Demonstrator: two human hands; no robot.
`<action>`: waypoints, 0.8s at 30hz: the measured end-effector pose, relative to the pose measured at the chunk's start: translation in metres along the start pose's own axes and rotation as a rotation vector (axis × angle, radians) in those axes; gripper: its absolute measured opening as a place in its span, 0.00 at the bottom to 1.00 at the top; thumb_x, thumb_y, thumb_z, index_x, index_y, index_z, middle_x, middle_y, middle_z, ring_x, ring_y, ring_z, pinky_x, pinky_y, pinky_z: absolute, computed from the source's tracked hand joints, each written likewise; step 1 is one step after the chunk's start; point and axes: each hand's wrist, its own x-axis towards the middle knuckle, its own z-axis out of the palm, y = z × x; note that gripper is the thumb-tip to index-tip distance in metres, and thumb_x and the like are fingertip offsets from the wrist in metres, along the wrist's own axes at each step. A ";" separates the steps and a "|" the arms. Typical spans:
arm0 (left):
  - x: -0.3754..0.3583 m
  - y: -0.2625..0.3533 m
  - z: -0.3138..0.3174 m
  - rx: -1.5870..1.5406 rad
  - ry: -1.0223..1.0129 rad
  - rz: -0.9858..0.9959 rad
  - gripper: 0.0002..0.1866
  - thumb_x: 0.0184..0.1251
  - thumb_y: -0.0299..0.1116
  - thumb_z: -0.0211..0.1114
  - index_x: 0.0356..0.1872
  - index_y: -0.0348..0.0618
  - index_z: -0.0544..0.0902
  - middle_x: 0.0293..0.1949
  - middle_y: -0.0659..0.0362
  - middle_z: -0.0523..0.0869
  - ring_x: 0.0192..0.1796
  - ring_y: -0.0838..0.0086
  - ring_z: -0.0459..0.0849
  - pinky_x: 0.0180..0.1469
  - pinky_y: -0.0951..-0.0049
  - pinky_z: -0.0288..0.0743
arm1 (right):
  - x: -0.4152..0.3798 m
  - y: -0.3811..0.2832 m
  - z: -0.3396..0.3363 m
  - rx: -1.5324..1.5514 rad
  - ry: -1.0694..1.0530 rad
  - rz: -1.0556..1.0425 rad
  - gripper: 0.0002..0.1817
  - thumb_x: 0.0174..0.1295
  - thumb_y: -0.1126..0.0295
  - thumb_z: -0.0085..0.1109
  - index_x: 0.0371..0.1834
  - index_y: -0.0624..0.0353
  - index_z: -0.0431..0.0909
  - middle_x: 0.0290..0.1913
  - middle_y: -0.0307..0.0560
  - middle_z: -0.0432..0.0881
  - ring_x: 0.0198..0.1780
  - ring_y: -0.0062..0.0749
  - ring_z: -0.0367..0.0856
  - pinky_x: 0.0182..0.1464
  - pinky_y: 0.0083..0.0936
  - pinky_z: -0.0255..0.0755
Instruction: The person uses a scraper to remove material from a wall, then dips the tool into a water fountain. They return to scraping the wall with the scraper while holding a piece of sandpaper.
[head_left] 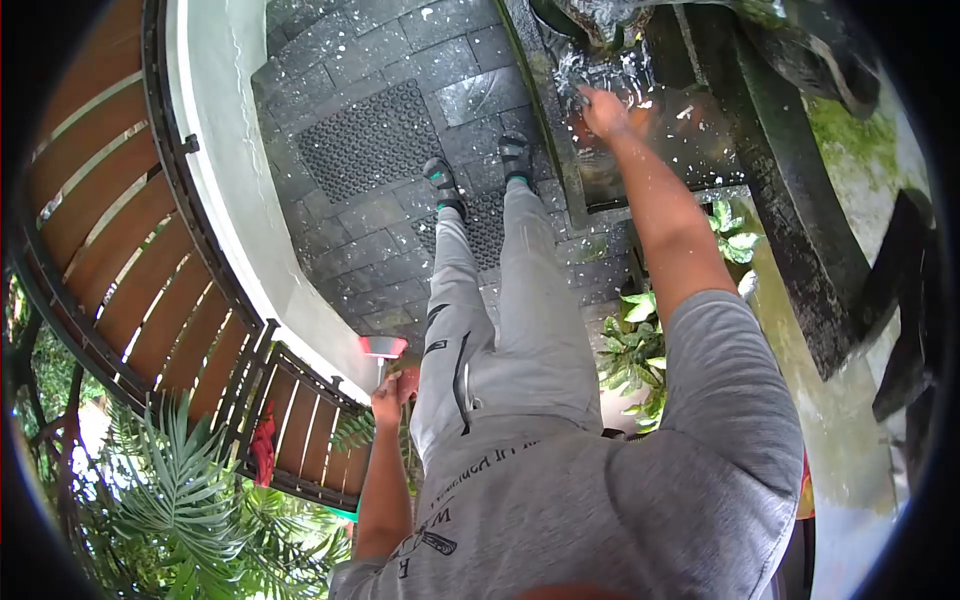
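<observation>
My left hand is low beside my left thigh, its fingers wrapped round the pale handle of what looks like a scraper. Its head is wide, flat and trapezoid, grey with red edges. A reddish patch beside the fingers is too small to make out. My right hand reaches forward over a dark stone-edged basin of water. At least one finger stretches toward the rippling surface, and I see nothing held there. White flecks float on the water, and some stick to my right forearm.
Dark paving scattered with white flecks lies under my sandals, with two studded mats set in it. To the left runs a low white wall below a brown slatted fence. Leafy plants grow beside the basin.
</observation>
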 end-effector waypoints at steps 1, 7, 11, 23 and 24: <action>0.007 -0.011 -0.004 -0.089 0.008 0.005 0.18 0.82 0.37 0.61 0.56 0.32 0.90 0.47 0.56 0.93 0.47 0.76 0.88 0.53 0.73 0.81 | -0.019 0.001 0.002 0.067 0.044 0.064 0.24 0.70 0.66 0.60 0.70 0.44 0.82 0.57 0.62 0.87 0.60 0.62 0.85 0.63 0.52 0.78; 0.065 -0.028 -0.035 -0.155 -0.054 0.159 0.17 0.84 0.35 0.59 0.52 0.32 0.91 0.44 0.56 0.93 0.45 0.75 0.90 0.52 0.74 0.83 | -0.161 0.003 -0.001 0.345 0.394 0.262 0.24 0.73 0.59 0.62 0.71 0.44 0.80 0.53 0.60 0.89 0.57 0.60 0.87 0.61 0.48 0.79; 0.095 0.023 -0.048 -0.216 -0.097 0.264 0.16 0.83 0.35 0.62 0.51 0.30 0.91 0.44 0.54 0.94 0.45 0.72 0.91 0.53 0.70 0.86 | -0.236 0.042 0.045 0.748 0.603 0.432 0.23 0.76 0.59 0.62 0.72 0.48 0.79 0.37 0.46 0.90 0.28 0.33 0.85 0.34 0.33 0.79; 0.174 0.214 -0.054 0.455 -0.180 0.862 0.20 0.80 0.46 0.63 0.49 0.39 0.93 0.42 0.51 0.95 0.45 0.66 0.94 0.51 0.63 0.85 | -0.541 -0.005 0.086 1.885 0.991 0.893 0.18 0.82 0.52 0.51 0.68 0.43 0.74 0.44 0.38 0.88 0.33 0.24 0.75 0.36 0.30 0.80; 0.166 0.231 -0.051 0.588 -0.160 0.910 0.20 0.79 0.48 0.63 0.49 0.41 0.93 0.43 0.50 0.95 0.47 0.63 0.94 0.53 0.61 0.84 | -0.556 0.003 0.112 1.952 1.065 0.905 0.18 0.82 0.51 0.51 0.68 0.43 0.74 0.46 0.39 0.87 0.34 0.25 0.75 0.37 0.30 0.80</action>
